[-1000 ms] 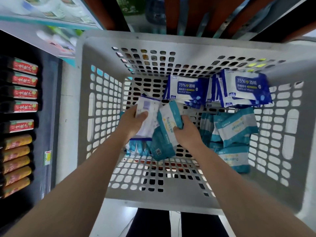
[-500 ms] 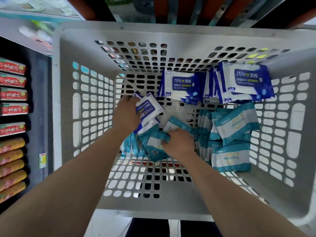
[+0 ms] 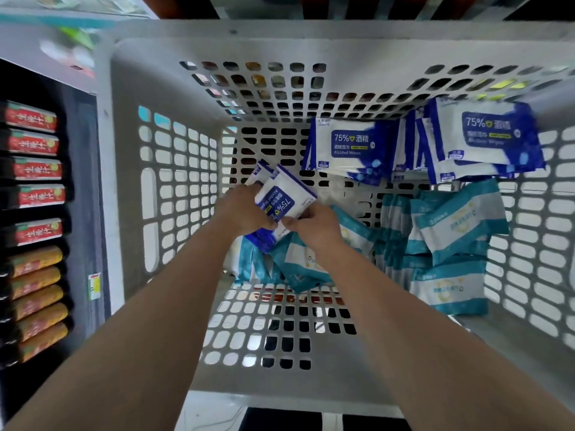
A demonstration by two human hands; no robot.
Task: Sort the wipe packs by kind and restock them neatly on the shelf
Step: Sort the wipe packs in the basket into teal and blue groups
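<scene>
Both hands are down inside a grey perforated basket [image 3: 174, 194]. My left hand [image 3: 242, 209] grips a small stack of blue-and-white alcohol wipe packs [image 3: 284, 197], and my right hand [image 3: 314, 225] pinches the stack's near edge. More blue alcohol wipe packs [image 3: 354, 147] stand along the far wall, with another bunch [image 3: 485, 138] at the far right. Teal-and-white wipe packs [image 3: 457, 225] are piled at the right, and several loose teal packs [image 3: 298, 265] lie under my hands.
A dark shelf on the left holds a column of red boxed goods [image 3: 34, 169] above orange ones [image 3: 37, 300]. The basket's near floor [image 3: 280, 331] is bare perforated plastic. Shelving shows above the basket's far rim.
My right hand has let go of the teal packs and moved up to the blue stack in my left hand. The stack now sits between both hands, a little higher.
</scene>
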